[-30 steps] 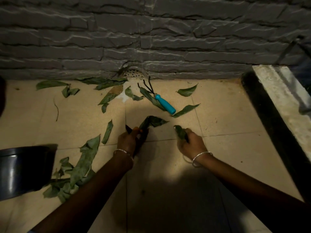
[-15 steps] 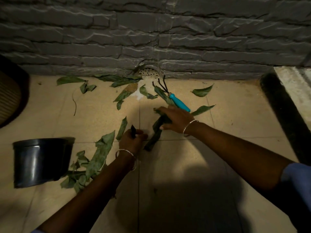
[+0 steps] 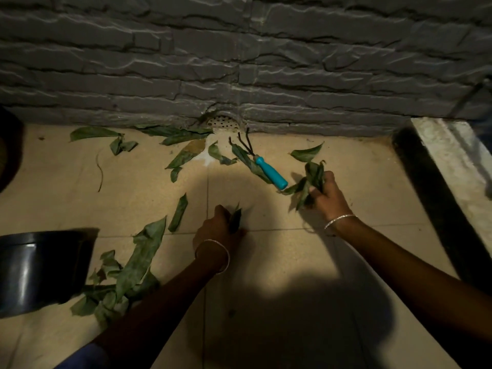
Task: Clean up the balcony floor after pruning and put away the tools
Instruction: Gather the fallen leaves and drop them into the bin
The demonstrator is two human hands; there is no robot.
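Note:
Cut green leaves lie scattered over the beige tiled floor (image 3: 266,262). My right hand (image 3: 327,195) grips a bunch of leaves (image 3: 310,182) just right of a small hand rake with a blue handle (image 3: 270,173), which lies on the floor below the wall drain (image 3: 223,122). My left hand (image 3: 217,230) holds a few dark leaves (image 3: 235,219) near the tile joint in the middle. A single leaf (image 3: 306,153) lies beyond my right hand. A pile of leaves (image 3: 127,275) sits by a black pot (image 3: 40,267) at the left.
A grey stone-faced wall (image 3: 239,62) closes the far side. A raised concrete ledge (image 3: 452,169) with a dark side runs along the right. More leaves (image 3: 93,133) lie along the wall at the left, and a dark round object (image 3: 8,145) shows at the left edge.
My right hand has moved right, past the rake handle, and now grips a fuller bunch of leaves. My left hand stays near the tile joint, still holding leaves.

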